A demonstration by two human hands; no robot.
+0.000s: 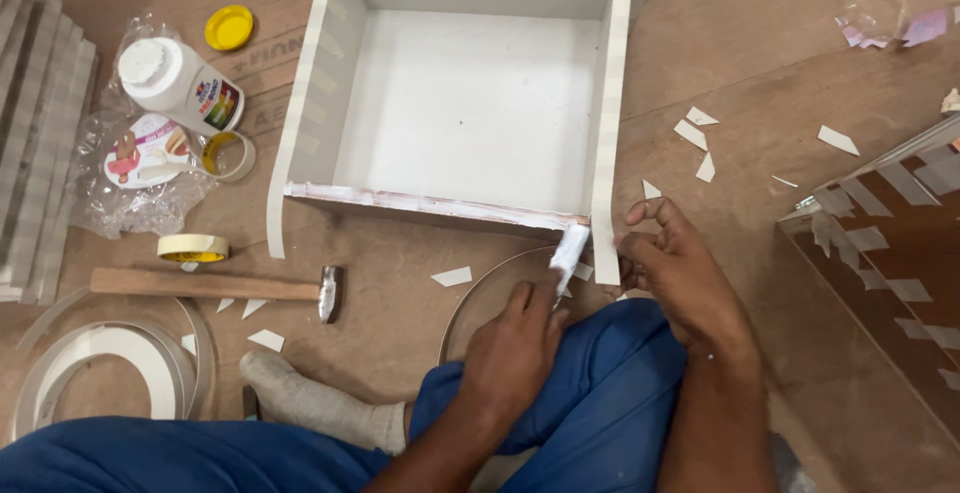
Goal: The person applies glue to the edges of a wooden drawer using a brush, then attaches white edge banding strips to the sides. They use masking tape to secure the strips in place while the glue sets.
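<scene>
A white open box frame [470,103] lies on the brown floor. Its near edge [430,203] is bare wood with a wet white smear. My left hand [515,348] grips a small white glue-covered scrap [570,251] and presses it against the right end of that edge. My right hand [680,278] rests against the lower end of the right side panel [608,153], fingers curled on it. I sit in blue trousers, one foot in a grey sock [310,403].
A hammer [220,286], a tape roll [193,248], a white glue bottle [180,83], a yellow cap [229,28] and coiled white edge band [110,363] lie to the left. Taped brown panel [890,243] stands at right. White scraps [700,138] litter the floor.
</scene>
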